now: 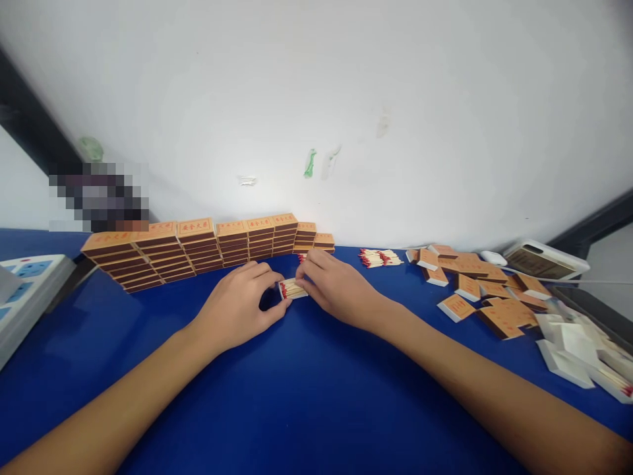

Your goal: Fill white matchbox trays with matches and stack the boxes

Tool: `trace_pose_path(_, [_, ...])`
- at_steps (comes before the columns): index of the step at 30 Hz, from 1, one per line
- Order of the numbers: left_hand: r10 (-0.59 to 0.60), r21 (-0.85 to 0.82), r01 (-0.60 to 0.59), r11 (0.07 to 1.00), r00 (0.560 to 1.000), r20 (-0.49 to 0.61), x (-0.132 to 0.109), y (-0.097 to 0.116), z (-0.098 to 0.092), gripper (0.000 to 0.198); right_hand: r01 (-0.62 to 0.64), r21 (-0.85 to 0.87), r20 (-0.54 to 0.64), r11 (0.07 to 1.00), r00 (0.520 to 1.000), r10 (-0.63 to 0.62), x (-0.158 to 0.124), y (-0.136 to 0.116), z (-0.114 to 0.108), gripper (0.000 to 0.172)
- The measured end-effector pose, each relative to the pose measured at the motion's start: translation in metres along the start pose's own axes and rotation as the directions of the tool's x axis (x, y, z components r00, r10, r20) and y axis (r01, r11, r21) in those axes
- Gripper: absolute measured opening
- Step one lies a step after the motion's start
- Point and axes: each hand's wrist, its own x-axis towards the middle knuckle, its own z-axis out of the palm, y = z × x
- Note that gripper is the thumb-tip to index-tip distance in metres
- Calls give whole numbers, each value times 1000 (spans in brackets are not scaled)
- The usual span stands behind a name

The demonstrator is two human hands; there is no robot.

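Note:
A small white matchbox tray (295,295) filled with red-tipped matches (291,287) lies on the blue table between my hands. My left hand (242,302) grips its left end, thumb at the near side and fingers at the far side. Curled over the right end of the tray is my right hand (341,285), its fingertips against the matches and the tray. Whether it pinches single matches I cannot tell. A few more red match heads (302,258) show just behind my right fingers, mostly hidden.
Stacked orange matchboxes (195,245) line the wall at the left. Loose matches (380,258) lie behind my right forearm. Scattered orange box sleeves (502,316), white trays (564,363) and a white device (546,258) with a cable sit at the right. White-and-blue cards (34,290) are far left.

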Motion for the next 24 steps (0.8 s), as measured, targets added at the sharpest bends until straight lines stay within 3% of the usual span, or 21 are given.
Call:
trace_pose_path(4, [-7, -8, 7, 1000, 1000, 1, 0, 0, 0, 25, -113, 104, -72, 988, 990, 121, -5, 26, 6, 16])
trace_pose_path(9, [-9, -11, 8, 1000, 1000, -7, 1, -1, 0, 25, -179, 128, -9, 975, 983, 182, -11, 52, 14, 10])
trace_pose_path(24, [-13, 2, 13, 1000, 1000, -4, 2, -1, 0, 26, -195, 145, 19, 970, 981, 195, -11, 54, 17, 11])
